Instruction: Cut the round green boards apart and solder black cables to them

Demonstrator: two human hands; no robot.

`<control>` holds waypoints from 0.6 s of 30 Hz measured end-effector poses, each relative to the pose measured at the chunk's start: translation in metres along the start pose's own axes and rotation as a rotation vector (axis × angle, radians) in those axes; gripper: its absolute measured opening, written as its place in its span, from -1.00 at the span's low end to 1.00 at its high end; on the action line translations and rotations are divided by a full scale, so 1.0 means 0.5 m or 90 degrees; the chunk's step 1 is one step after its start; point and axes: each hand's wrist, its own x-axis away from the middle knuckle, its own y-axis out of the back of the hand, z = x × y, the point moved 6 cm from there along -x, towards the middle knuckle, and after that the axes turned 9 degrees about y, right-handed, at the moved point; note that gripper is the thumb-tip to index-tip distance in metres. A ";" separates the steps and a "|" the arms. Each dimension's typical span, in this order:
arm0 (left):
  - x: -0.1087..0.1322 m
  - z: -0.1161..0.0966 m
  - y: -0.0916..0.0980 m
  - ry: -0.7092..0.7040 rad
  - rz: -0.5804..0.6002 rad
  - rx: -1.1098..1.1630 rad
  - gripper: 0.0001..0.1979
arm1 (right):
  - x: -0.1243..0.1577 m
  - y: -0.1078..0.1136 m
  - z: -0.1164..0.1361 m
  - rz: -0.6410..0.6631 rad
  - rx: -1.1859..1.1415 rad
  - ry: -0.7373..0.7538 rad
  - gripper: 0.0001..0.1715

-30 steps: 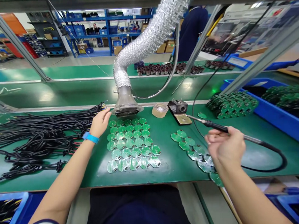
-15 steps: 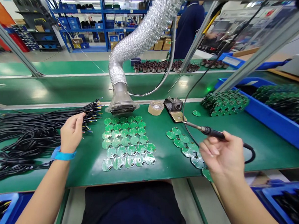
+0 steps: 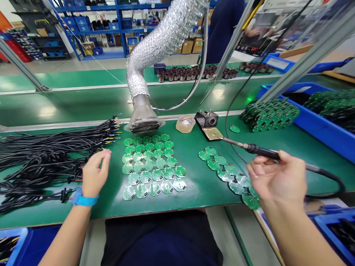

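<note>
Left hand beside the cable ends, right hand gripping the iron, rows of boards between.
The left hand (image 3: 95,172) has thumb and fingertips drawn close together; whether anything is pinched there I cannot tell. The black cables (image 3: 47,139) lie to its left and beyond it on the desk (image 3: 189,198), long axis running roughly left to right, coloured ends toward the boards; this hand is much the nearer to them. The right hand (image 3: 277,178) pinches the soldering iron (image 3: 255,149) between thumb and fingers, its shaft slanting left and away, tip at the stand's plate (image 3: 213,133), contact unclear. The rows of round green boards (image 3: 148,166) lie right of the left hand.
</note>
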 end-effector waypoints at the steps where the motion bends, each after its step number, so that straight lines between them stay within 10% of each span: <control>1: 0.020 -0.008 -0.014 -0.023 0.040 -0.007 -0.70 | -0.002 0.007 0.001 0.003 0.013 0.011 -0.72; 7: 0.146 -0.039 -0.117 -0.152 0.355 -0.149 -0.37 | -0.007 0.051 0.005 -0.012 0.017 0.012 -0.77; 18: 0.157 -0.022 -0.132 -0.217 0.338 -0.205 -0.31 | 0.026 0.093 0.033 0.010 -0.084 -0.036 -0.81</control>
